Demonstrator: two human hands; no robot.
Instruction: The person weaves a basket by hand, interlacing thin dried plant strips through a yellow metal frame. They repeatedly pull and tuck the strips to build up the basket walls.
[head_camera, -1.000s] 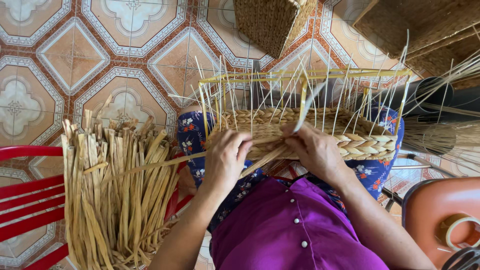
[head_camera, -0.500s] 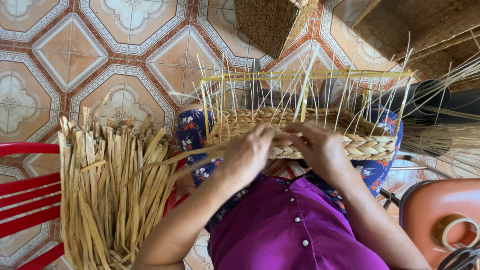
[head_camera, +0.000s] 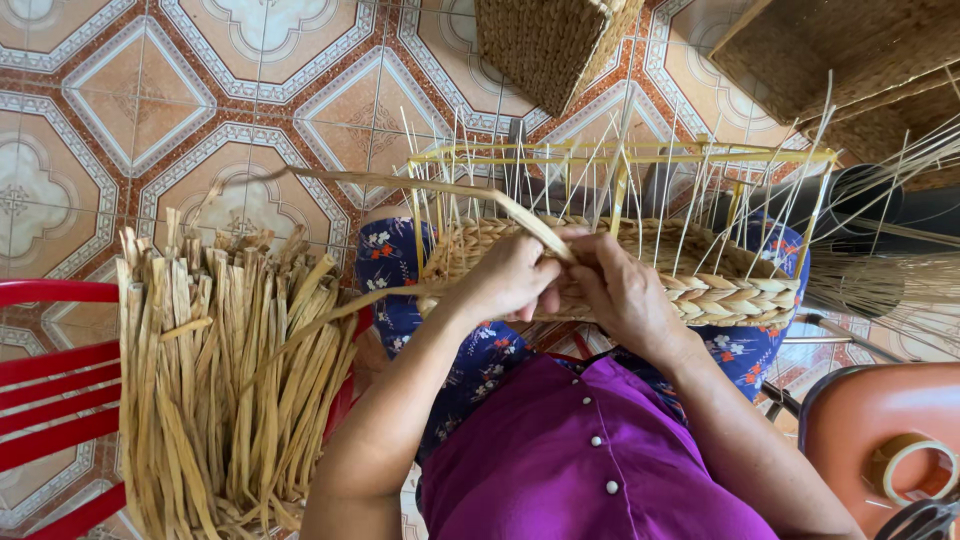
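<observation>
A half-woven straw basket on a yellow wire frame rests on my lap, with thin upright stakes sticking out of it. Both hands meet at its near rim. My left hand pinches a long flat straw strand that arcs off to the left. Pressed against the braided edge right beside it, my right hand holds the same strand where it enters the weave.
A thick bundle of dried straw strips lies on a red chair at my left. An orange stool with a tape roll is at the right. Finished woven baskets stand on the patterned tile floor ahead.
My left hand moved right to meet the right hand at the rim. The strand now loops up and out to the left over the straw bundle.
</observation>
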